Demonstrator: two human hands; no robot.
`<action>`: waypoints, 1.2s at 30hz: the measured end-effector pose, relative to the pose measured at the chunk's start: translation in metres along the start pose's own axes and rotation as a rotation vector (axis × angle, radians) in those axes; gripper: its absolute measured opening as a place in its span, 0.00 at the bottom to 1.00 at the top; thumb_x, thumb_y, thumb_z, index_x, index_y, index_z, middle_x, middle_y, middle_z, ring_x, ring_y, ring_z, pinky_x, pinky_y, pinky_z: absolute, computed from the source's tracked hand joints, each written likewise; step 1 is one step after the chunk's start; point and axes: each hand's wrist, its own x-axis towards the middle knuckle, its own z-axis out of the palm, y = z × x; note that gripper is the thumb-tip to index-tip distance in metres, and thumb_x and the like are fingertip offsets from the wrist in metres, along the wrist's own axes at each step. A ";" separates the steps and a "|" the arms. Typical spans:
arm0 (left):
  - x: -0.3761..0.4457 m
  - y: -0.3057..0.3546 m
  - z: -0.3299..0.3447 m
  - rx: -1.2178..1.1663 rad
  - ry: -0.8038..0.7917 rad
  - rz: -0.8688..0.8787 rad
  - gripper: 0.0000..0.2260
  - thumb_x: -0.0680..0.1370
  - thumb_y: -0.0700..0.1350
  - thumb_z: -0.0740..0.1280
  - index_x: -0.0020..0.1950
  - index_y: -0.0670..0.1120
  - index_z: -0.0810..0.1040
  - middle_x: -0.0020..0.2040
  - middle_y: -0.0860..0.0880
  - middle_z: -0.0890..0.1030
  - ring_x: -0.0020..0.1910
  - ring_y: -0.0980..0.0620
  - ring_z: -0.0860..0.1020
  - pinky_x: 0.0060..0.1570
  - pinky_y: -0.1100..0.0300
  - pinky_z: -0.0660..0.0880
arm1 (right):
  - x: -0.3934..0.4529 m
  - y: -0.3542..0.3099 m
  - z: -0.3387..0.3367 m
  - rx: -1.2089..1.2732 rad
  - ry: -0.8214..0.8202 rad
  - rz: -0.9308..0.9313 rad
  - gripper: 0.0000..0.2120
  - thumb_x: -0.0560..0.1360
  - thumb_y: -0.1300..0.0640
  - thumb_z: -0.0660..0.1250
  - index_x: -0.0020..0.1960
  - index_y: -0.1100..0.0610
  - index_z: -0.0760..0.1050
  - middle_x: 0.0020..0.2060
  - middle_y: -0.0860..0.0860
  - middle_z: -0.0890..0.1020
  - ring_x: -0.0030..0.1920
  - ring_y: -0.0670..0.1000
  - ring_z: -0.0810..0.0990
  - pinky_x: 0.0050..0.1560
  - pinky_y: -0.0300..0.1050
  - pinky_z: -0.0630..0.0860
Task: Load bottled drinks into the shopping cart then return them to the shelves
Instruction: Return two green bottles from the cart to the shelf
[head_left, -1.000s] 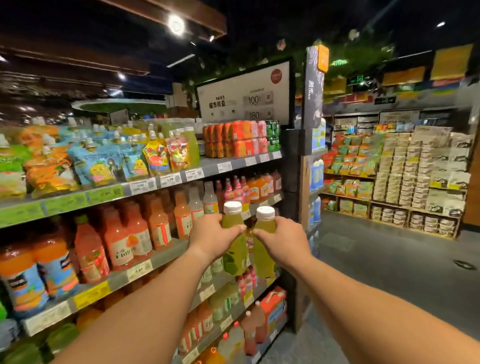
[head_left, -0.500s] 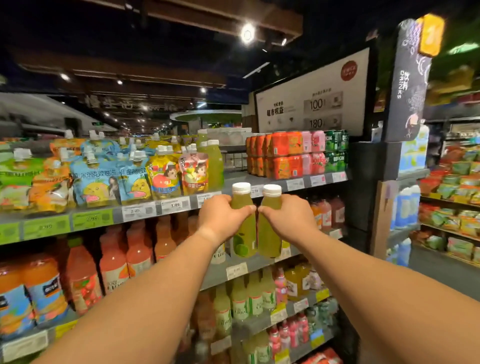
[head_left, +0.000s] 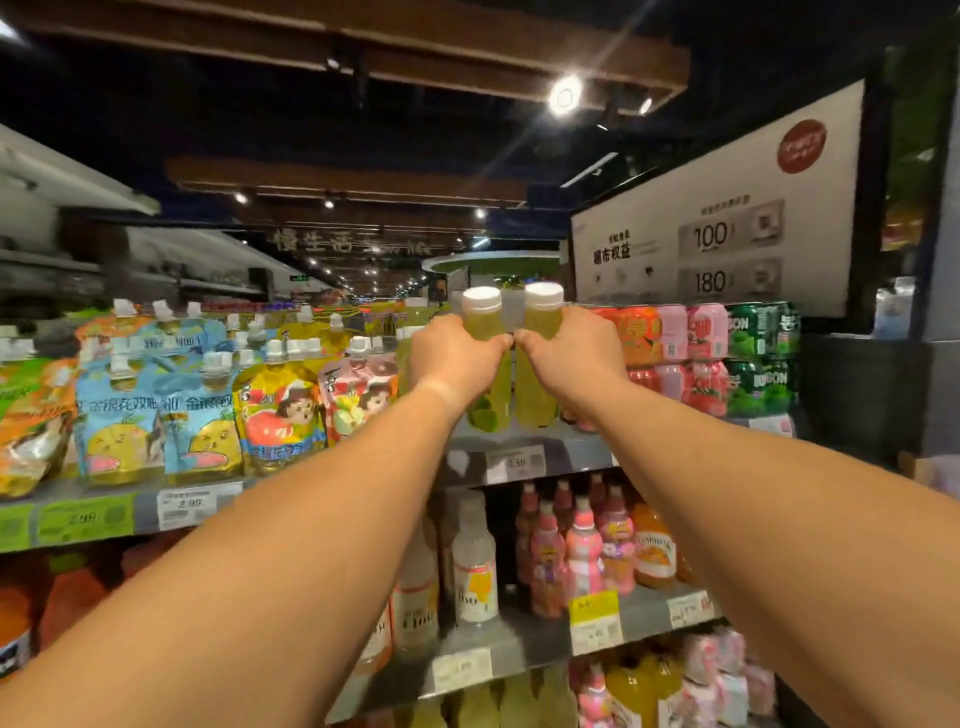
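Bottled drinks, two, green juice with white screw caps: left bottle (head_left: 488, 358) and right bottle (head_left: 537, 364), upright and side by side at the top shelf (head_left: 524, 460), their bases at or just above its front edge; contact could not be told. My left hand (head_left: 457, 358) wrapped the left bottle below the shoulder; my right hand (head_left: 571, 356) wrapped the right one likewise, each grip clamped round its bottle, knuckles nearly touching. Judged full, so fairly heavy for their size; stiff plastic walls, smooth and possibly slippery, best held at mid-body as they were, not by the cap. Shelf: grey metal ledge with price tags (head_left: 514, 462) on its lip. Neighbours: juice pouches (head_left: 202, 410) to the left, drink cartons (head_left: 706, 358) to the right, leaving a narrow slot between. Pink bottles (head_left: 582, 551) stood on the shelf below. Room: dim shop aisle, spotlights overhead, white sign (head_left: 722, 208) above the cartons.
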 end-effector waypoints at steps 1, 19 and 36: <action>0.007 -0.001 0.009 0.011 0.003 -0.025 0.20 0.72 0.62 0.71 0.51 0.46 0.82 0.50 0.46 0.83 0.52 0.43 0.80 0.42 0.58 0.69 | 0.010 0.004 0.007 0.017 -0.016 -0.005 0.19 0.74 0.41 0.67 0.55 0.55 0.78 0.53 0.55 0.82 0.54 0.59 0.79 0.48 0.47 0.74; 0.092 -0.031 0.113 0.147 -0.094 -0.370 0.29 0.74 0.62 0.70 0.61 0.38 0.76 0.58 0.42 0.81 0.33 0.52 0.71 0.29 0.59 0.69 | 0.105 0.068 0.116 0.067 -0.332 0.038 0.22 0.77 0.44 0.65 0.60 0.60 0.75 0.55 0.59 0.80 0.54 0.61 0.79 0.48 0.49 0.75; 0.085 -0.022 0.116 0.098 -0.081 -0.408 0.30 0.76 0.61 0.68 0.68 0.39 0.72 0.61 0.42 0.80 0.49 0.45 0.80 0.41 0.55 0.75 | 0.109 0.074 0.116 0.118 -0.426 0.020 0.24 0.79 0.43 0.63 0.64 0.61 0.72 0.58 0.59 0.79 0.57 0.61 0.78 0.56 0.54 0.77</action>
